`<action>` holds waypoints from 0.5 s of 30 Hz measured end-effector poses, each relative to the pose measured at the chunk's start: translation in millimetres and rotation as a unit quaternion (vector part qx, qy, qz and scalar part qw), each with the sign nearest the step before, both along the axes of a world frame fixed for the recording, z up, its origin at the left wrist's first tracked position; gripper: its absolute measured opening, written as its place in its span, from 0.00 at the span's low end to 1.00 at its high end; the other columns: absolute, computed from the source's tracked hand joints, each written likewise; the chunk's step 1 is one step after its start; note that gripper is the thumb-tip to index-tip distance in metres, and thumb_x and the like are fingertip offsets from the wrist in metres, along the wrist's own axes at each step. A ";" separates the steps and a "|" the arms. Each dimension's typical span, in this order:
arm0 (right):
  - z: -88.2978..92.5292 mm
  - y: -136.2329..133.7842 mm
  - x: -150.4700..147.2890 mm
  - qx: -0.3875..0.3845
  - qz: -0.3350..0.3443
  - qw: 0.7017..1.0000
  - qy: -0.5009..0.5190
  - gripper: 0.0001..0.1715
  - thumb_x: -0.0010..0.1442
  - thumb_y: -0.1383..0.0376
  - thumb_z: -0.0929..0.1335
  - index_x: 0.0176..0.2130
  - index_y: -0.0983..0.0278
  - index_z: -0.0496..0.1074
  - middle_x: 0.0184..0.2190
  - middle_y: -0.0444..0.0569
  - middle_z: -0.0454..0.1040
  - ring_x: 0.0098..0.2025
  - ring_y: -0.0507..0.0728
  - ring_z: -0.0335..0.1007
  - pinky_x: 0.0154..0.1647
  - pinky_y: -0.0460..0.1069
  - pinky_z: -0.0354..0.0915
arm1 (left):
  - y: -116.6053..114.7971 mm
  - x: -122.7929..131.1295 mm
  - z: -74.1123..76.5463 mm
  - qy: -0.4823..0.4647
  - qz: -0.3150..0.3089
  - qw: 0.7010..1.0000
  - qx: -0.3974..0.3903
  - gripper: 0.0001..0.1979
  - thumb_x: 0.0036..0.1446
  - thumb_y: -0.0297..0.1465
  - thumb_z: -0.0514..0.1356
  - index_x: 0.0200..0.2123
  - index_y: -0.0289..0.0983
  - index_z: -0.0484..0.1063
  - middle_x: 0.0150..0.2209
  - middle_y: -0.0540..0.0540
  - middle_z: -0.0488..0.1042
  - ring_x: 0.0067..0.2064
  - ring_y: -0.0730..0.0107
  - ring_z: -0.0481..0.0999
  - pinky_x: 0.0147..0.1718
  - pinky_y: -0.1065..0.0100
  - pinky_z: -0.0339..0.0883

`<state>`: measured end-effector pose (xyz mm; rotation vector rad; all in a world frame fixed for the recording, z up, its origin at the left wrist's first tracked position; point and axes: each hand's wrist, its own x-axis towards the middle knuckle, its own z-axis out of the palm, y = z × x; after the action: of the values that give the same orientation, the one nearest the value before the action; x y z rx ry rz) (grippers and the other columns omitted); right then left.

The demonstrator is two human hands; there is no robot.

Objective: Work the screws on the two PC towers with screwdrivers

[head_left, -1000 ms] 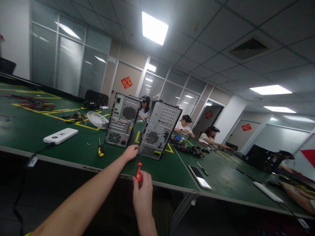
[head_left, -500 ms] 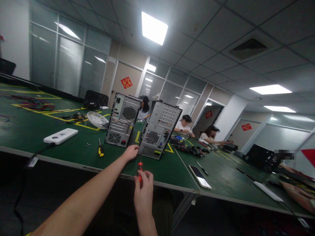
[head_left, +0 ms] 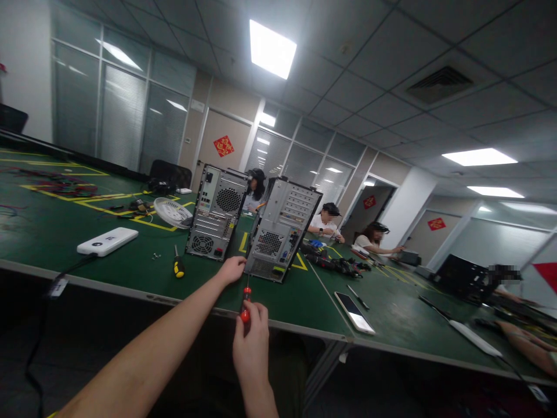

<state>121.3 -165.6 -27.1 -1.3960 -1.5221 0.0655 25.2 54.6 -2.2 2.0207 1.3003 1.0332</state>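
Note:
My right hand point(head_left: 252, 342) is closed round the handle of a red and black screwdriver point(head_left: 248, 292). Its thin shaft points up toward the lower back edge of a grey computer case point(head_left: 278, 238); exactly where the tip rests is too small to tell. At that case's lower left corner, my left hand point(head_left: 231, 270) grips the edge with bent fingers, partly hidden from view. A second computer case point(head_left: 217, 212) stands upright just to the left, its back with fan grilles facing me. Between it and the table's front edge lies a yellow and black screwdriver point(head_left: 178, 267).
Small screws point(head_left: 156, 255) and a white power bank point(head_left: 107, 241) with a black cable lie on the green table point(head_left: 143, 278), left. A phone point(head_left: 354, 312), a pen point(head_left: 357, 297) and black tools point(head_left: 335, 264) lie right. Co-workers sit across and at the far right.
My right hand has shifted slightly left and its fingers have turned on the screwdriver handle, baring its red end. My left hand and both cases have stayed in place.

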 end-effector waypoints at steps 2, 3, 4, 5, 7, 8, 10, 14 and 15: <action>-0.4 0.0 0.6 0.002 0.000 1.000 0.004 0.20 0.64 0.70 0.64 0.52 0.61 0.77 0.51 0.55 0.73 0.50 0.60 0.78 0.52 0.52 0.72 | -0.7 -0.3 0.4 -0.002 -0.001 1.000 0.000 0.19 0.65 0.27 0.53 0.51 0.35 0.82 0.52 0.41 0.83 0.54 0.59 0.80 0.57 0.64 0.69; -0.5 0.0 1.0 0.005 0.000 1.000 0.007 0.19 0.64 0.70 0.64 0.52 0.61 0.77 0.51 0.55 0.73 0.49 0.60 0.78 0.52 0.52 0.72 | -0.9 -0.4 0.5 -0.002 0.000 1.000 0.001 0.19 0.64 0.27 0.53 0.50 0.35 0.82 0.52 0.41 0.83 0.54 0.59 0.80 0.57 0.64 0.69; -0.6 0.2 1.2 0.008 0.000 1.000 0.010 0.19 0.64 0.70 0.64 0.51 0.61 0.77 0.50 0.55 0.73 0.49 0.60 0.78 0.51 0.52 0.73 | -1.0 -0.4 0.5 -0.003 0.001 1.000 0.002 0.19 0.64 0.27 0.53 0.50 0.35 0.82 0.52 0.41 0.83 0.54 0.58 0.80 0.57 0.64 0.69; -0.7 0.3 1.5 0.011 0.000 1.000 0.014 0.19 0.64 0.70 0.65 0.51 0.61 0.77 0.50 0.55 0.74 0.49 0.61 0.78 0.51 0.52 0.73 | -0.9 -0.4 0.4 -0.002 0.001 1.000 0.003 0.19 0.64 0.27 0.53 0.50 0.35 0.82 0.52 0.40 0.83 0.55 0.58 0.80 0.57 0.64 0.68; -0.6 0.6 1.7 0.014 0.002 1.000 0.021 0.18 0.64 0.70 0.65 0.51 0.61 0.77 0.49 0.54 0.74 0.48 0.61 0.78 0.50 0.52 0.73 | -0.5 -0.3 0.2 -0.002 0.001 1.000 0.004 0.19 0.64 0.27 0.53 0.50 0.35 0.83 0.52 0.40 0.83 0.55 0.58 0.80 0.57 0.64 0.68; -0.6 0.7 1.7 0.015 0.004 1.000 0.025 0.18 0.64 0.70 0.65 0.52 0.61 0.77 0.48 0.54 0.75 0.48 0.60 0.78 0.50 0.52 0.73 | -0.1 -0.2 0.0 -0.003 0.001 1.000 0.004 0.19 0.64 0.27 0.53 0.49 0.34 0.83 0.52 0.39 0.83 0.55 0.58 0.80 0.57 0.64 0.68; -0.8 1.0 1.8 0.015 0.008 0.999 0.028 0.18 0.65 0.69 0.66 0.52 0.60 0.77 0.48 0.53 0.75 0.48 0.60 0.78 0.50 0.52 0.73 | 0.7 -0.1 -0.5 -0.005 0.001 1.000 0.003 0.19 0.65 0.27 0.53 0.49 0.34 0.83 0.51 0.39 0.83 0.54 0.58 0.80 0.56 0.64 0.69; -2.5 2.1 3.0 -0.004 0.010 1.000 0.029 0.18 0.67 0.66 0.66 0.53 0.60 0.78 0.48 0.53 0.75 0.47 0.60 0.78 0.50 0.52 0.72 | 3.3 0.0 -2.7 -0.005 -0.001 1.000 0.006 0.19 0.64 0.27 0.54 0.49 0.35 0.83 0.50 0.40 0.83 0.53 0.58 0.81 0.56 0.64 0.69; -3.1 2.6 3.4 -0.009 0.010 0.999 0.030 0.18 0.67 0.65 0.66 0.54 0.60 0.78 0.47 0.53 0.76 0.47 0.60 0.78 0.50 0.52 0.72 | 4.1 0.2 -3.4 -0.002 0.000 1.000 0.007 0.18 0.64 0.27 0.54 0.49 0.35 0.83 0.50 0.40 0.84 0.53 0.58 0.81 0.55 0.64 0.69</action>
<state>124.7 -163.0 -30.2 -1.3818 -1.4890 0.1313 25.4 58.6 -5.6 2.0288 1.2940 1.0475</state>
